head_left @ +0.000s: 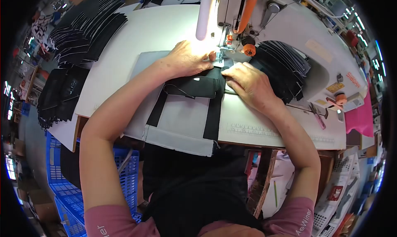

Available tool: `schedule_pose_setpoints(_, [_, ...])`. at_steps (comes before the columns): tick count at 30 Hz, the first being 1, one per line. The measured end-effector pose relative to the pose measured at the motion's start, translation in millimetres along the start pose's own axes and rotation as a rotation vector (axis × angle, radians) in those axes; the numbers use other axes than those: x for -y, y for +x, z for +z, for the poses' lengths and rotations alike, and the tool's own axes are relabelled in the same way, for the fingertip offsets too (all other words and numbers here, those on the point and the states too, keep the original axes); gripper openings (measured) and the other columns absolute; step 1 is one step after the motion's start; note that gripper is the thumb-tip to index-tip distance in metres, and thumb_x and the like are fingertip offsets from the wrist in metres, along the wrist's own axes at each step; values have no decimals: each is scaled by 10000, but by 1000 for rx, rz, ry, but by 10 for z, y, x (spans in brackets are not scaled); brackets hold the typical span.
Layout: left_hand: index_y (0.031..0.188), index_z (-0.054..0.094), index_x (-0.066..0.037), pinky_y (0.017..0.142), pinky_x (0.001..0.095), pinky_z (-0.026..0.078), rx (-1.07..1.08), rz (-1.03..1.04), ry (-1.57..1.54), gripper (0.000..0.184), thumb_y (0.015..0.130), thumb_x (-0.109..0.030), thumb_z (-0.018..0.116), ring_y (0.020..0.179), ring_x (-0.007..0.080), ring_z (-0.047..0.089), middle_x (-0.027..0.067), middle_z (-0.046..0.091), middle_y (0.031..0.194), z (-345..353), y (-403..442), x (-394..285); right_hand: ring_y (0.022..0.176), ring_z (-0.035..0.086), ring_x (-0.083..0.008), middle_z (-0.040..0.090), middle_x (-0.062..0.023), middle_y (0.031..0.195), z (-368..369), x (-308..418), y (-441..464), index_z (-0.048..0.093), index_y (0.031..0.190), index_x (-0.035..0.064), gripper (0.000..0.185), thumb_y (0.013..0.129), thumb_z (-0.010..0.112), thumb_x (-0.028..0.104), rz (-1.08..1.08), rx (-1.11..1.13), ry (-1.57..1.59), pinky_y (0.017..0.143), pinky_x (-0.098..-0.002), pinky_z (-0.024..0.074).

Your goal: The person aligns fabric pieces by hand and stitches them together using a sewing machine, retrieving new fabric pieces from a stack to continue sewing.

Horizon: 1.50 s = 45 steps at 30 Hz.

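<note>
A fabric piece [182,113] of grey panels with black strips lies on the sewing machine's bed, its near edge hanging at the table's front. My left hand [188,59] is closed on its far edge, just left of the needle and presser foot [222,55]. On the right of the foot, my right hand [250,81] pinches the black strip [217,81] with thumb and fingers. A black flap [190,87] with a loose thread lies across the piece below my left hand. The fingertips nearest the needle are partly lost in bright lamp light.
The white sewing machine [314,50] arches over the right side. Stacked black pieces [281,67] sit under its arm; more black stacks [89,26] stand at far left. Scissors [317,116] lie near the right edge. A blue crate [66,183] is below left.
</note>
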<state>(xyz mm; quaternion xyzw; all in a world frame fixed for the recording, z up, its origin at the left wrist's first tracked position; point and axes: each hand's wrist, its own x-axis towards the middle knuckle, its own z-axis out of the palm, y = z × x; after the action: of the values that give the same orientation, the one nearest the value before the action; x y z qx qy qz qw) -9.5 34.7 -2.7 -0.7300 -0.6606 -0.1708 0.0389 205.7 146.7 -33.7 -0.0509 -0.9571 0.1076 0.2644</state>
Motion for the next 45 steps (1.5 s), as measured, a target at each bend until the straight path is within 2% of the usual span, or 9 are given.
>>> schedule_pose_setpoints(3, [901,631,-81,610,377,472,-91,104,20,63,885,-131,666,596,254,547,69,607,753,102,15,100,798,555,-192,642,-25,994,-34,49,-27,686,1086,47,213,875,676,73,-141,-20,-114,722,-315,471])
schedule_pose_setpoints(13, [879,618,-93,588,381,480,-181,206,36,55,873,-70,668,583,252,558,65,603,745,108,51,169,886,552,-207,627,-34,1081,11,-48,59,691,1153,64,278,878,651,47,-114,57,-140,785,-319,483])
schedule_pose_setpoints(19, [903,654,-100,562,378,463,-214,272,86,26,883,-102,670,561,242,552,61,625,752,-12,66,91,913,554,-218,616,-35,1123,35,-112,111,691,1159,73,280,885,635,54,-101,71,-140,817,-321,487])
schedule_pose_setpoints(23, [1072,682,-104,722,373,520,290,-66,175,247,869,-238,726,779,251,645,82,690,974,-285,-9,-227,942,555,-228,607,-26,1159,41,-115,88,687,1173,88,293,892,611,59,-67,98,-161,848,-326,489])
schedule_pose_setpoints(24, [1072,682,-104,722,373,520,311,-63,166,247,869,-238,726,779,251,645,82,690,974,-264,-98,-288,948,556,-230,603,-24,1171,33,-113,82,684,1180,96,301,893,603,62,-78,98,-156,860,-329,491])
schedule_pose_setpoints(28, [1211,637,-53,904,394,503,-112,325,-4,543,831,-424,753,1051,301,643,139,661,1209,-184,-608,-429,955,557,-233,597,-24,1185,92,-199,58,679,1191,115,327,880,602,54,-148,20,-153,876,-330,493])
schedule_pose_setpoints(29, [1211,637,-53,904,394,503,-98,320,-14,543,831,-424,753,1051,301,643,139,661,1209,-153,-654,-450,955,557,-233,597,-24,1185,118,-197,33,679,1191,115,327,880,602,54,-138,28,-139,876,-330,493])
schedule_pose_setpoints(33, [1365,542,-45,1134,439,376,44,209,21,764,777,-459,803,1324,309,487,114,516,1440,-102,-736,-486,958,558,-231,594,-28,1192,87,-210,56,676,1192,106,331,871,612,52,-126,53,-141,878,-331,495])
schedule_pose_setpoints(45, [1293,581,-41,1061,428,404,-2,219,1,693,803,-496,766,1228,305,541,127,554,1395,-133,-623,-386,979,564,-248,597,-41,1176,79,-212,95,672,1177,92,330,855,616,47,-154,30,-193,894,-352,495])
